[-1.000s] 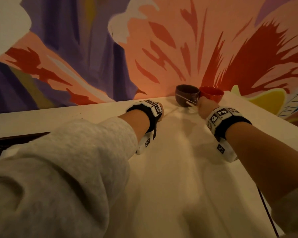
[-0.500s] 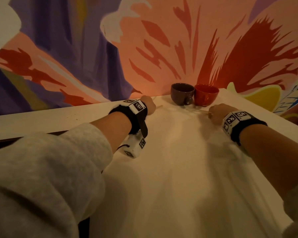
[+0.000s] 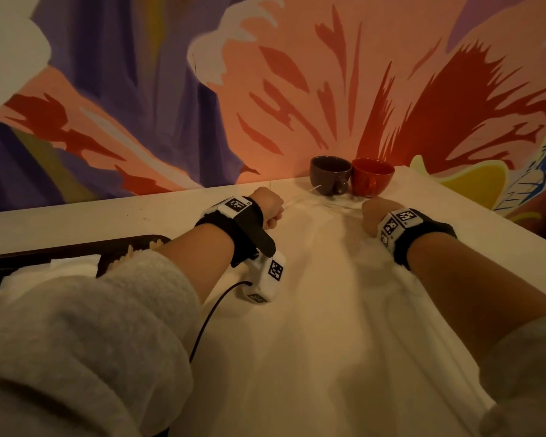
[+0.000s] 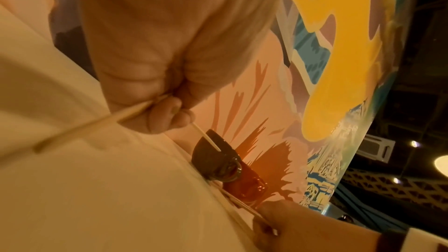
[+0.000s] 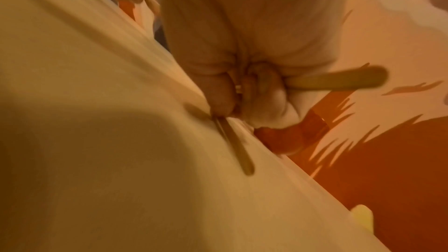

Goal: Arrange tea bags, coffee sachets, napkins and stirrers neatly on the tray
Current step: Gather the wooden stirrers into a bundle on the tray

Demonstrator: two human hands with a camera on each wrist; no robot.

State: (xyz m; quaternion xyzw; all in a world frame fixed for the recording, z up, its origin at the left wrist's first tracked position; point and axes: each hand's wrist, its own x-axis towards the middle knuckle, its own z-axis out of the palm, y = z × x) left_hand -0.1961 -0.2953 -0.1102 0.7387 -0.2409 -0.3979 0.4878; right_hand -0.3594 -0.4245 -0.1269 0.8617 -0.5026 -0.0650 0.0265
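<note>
My left hand (image 3: pixel 267 205) is a fist on the white tabletop (image 3: pixel 322 310), short of the cups. In the left wrist view its fingers (image 4: pixel 164 116) grip thin wooden stirrers (image 4: pixel 208 139) that stick out on both sides of the fist. My right hand (image 3: pixel 375 216) is also a fist, just in front of the red cup. Its fingers (image 5: pixel 266 87) curl round flat wooden stirrers (image 5: pixel 339 81), one end pointing down along the table (image 5: pixel 232 141). A dark tray (image 3: pixel 76 247) lies at the left edge, with white napkins (image 3: pixel 60 269) on it, partly hidden by my sleeve.
A brown cup (image 3: pixel 330 175) and a red cup (image 3: pixel 372 176) stand side by side at the table's far edge against the painted wall. A thin stick pokes out by the brown cup. The table's right edge runs diagonally past my right arm.
Both hands have drawn back from the cups and moved apart, each still gripping stirrers. The tray and napkins have come into view at the left.
</note>
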